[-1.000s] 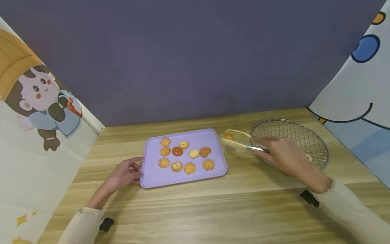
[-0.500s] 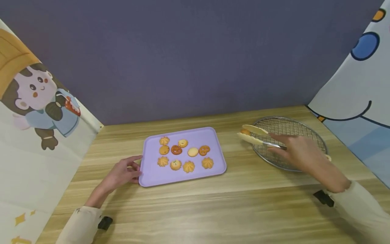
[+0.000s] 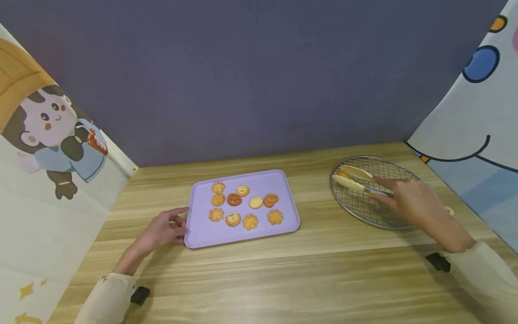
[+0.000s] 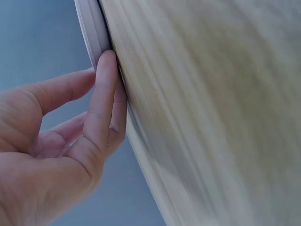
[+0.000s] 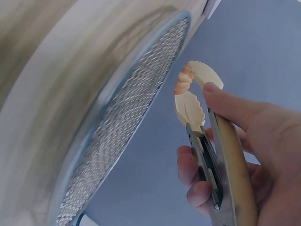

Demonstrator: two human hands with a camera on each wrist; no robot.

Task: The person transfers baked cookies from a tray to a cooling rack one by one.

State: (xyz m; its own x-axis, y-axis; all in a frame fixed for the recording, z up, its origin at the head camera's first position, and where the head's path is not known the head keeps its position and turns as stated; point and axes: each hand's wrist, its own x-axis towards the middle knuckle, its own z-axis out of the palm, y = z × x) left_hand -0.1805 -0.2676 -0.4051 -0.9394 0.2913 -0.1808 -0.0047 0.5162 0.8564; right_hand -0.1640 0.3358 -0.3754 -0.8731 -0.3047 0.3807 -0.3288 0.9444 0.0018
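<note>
A purple tray [image 3: 238, 240] bearing several cookies [image 3: 250, 221] lies left of the middle of the table. At its left edge my left hand [image 3: 163, 230] holds the rim; in the left wrist view the thumb and fingertips [image 4: 107, 61] meet the tray's edge. My right hand [image 3: 417, 202] grips a pair of tongs [image 3: 378, 191] with metal arms and cream tips. Between those tips sits a golden cookie [image 5: 184, 80], partly hidden. The tongs are over the left part of a round wire rack [image 3: 370, 215], with the cookie seen above its mesh.
Everything stands on a wood-grain table [image 3: 259, 279]. A dark wall [image 3: 259, 81] closes off the back. Printed panels stand at both sides, the left panel [image 3: 44, 189] with a cartoon cook on it.
My right hand has carried the tongs and cookie rightward, from beside the tray to over the wire rack. The left hand stays at the tray's edge.
</note>
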